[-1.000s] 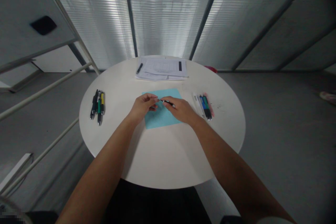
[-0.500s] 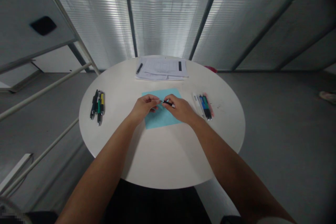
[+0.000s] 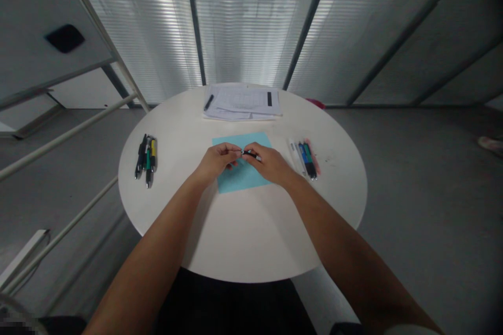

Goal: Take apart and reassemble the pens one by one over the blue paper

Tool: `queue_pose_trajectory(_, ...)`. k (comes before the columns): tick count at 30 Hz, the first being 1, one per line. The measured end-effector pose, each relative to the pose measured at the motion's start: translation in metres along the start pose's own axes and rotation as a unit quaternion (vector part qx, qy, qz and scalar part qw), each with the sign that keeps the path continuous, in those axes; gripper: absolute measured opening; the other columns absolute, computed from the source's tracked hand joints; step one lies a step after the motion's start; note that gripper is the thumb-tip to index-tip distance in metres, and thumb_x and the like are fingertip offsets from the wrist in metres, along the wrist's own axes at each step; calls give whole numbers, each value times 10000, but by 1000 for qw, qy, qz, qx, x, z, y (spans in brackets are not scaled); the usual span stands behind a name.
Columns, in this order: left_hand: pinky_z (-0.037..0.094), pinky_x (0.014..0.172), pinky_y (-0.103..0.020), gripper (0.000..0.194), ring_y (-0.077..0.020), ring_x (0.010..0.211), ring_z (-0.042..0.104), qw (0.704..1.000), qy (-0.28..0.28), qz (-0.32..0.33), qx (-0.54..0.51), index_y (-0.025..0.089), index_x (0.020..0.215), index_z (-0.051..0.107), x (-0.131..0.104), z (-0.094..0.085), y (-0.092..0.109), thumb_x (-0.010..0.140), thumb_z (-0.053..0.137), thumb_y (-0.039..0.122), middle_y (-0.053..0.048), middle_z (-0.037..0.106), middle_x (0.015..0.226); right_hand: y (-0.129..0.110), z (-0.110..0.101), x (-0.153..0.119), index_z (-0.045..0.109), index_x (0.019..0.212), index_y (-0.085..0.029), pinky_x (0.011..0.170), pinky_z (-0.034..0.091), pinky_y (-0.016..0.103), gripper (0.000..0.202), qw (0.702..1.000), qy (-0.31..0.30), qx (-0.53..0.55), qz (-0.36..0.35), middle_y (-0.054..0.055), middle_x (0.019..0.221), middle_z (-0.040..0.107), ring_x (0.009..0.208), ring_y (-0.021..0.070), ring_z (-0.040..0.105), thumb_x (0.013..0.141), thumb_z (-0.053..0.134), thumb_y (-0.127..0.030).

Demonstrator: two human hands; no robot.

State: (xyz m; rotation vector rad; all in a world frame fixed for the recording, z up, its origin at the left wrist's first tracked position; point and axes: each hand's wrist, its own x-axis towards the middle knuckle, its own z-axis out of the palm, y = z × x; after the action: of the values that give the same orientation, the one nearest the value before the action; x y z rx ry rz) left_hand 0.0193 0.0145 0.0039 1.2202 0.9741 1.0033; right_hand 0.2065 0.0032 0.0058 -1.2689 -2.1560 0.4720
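Observation:
My right hand [image 3: 268, 161] is closed around a pen [image 3: 251, 155] with a black grip section and a pale barrel, held almost level above a light blue sheet [image 3: 245, 177]. My left hand [image 3: 217, 160] is closed too, thumb and fingertips pinching at the pen's left end. A thin part at that end is mostly hidden by the left fingertips, so I cannot make out its exact shape. Both hands meet over the sheet, their fingertips nearly touching.
Several pens [image 3: 148, 159] with black, green and yellow parts lie on the round white table [image 3: 251, 241] at left. On the right lie pen parts [image 3: 307, 159] in white, blue, green and pink. A stack of papers [image 3: 243, 102] with a dark pen [image 3: 208, 102] sits at the back.
My left hand has moved slightly right, closing the small gap to the pen. The thin part that showed between the fingers and the pen is now mostly covered.

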Motion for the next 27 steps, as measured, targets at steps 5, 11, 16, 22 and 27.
queue_pose_trajectory(5,407,521,-228,284,-108,582,573,1000,2,8,-9,162,889,652,0,0,1,661,752,298,-2,627,691,-1,-1,0,588,1072,-235,699,414,260,254,1000,-3,8,-10,33,946,688,787,157,612,933,459,-403)
queue_pose_trajectory(11,406,536,-235,251,-109,595,564,1000,-3,2,11,153,849,668,0,1,-1,673,732,321,-18,631,703,-2,-2,0,594,1072,-235,672,402,255,263,1000,-13,6,-10,27,913,688,747,151,599,933,454,-410)
queue_pose_trajectory(16,393,542,-238,459,-93,574,522,996,45,73,4,209,1110,578,2,-3,0,669,702,236,6,603,790,-2,-2,0,591,1065,-240,665,402,253,251,1000,-3,-4,-4,23,911,689,738,149,599,931,464,-410)
queue_pose_trajectory(22,420,727,-310,439,-168,756,530,919,192,153,307,219,1090,594,3,-18,-3,664,582,114,-42,564,926,0,-2,0,589,1064,-257,641,383,264,255,998,27,-49,25,19,905,701,709,155,598,930,462,-433)
queue_pose_trajectory(27,344,889,-435,366,-312,960,522,876,196,94,430,232,985,667,3,-23,-12,629,647,150,-80,570,834,0,-2,0,590,1062,-265,623,369,263,240,997,25,-62,34,18,920,705,700,155,598,928,468,-422)
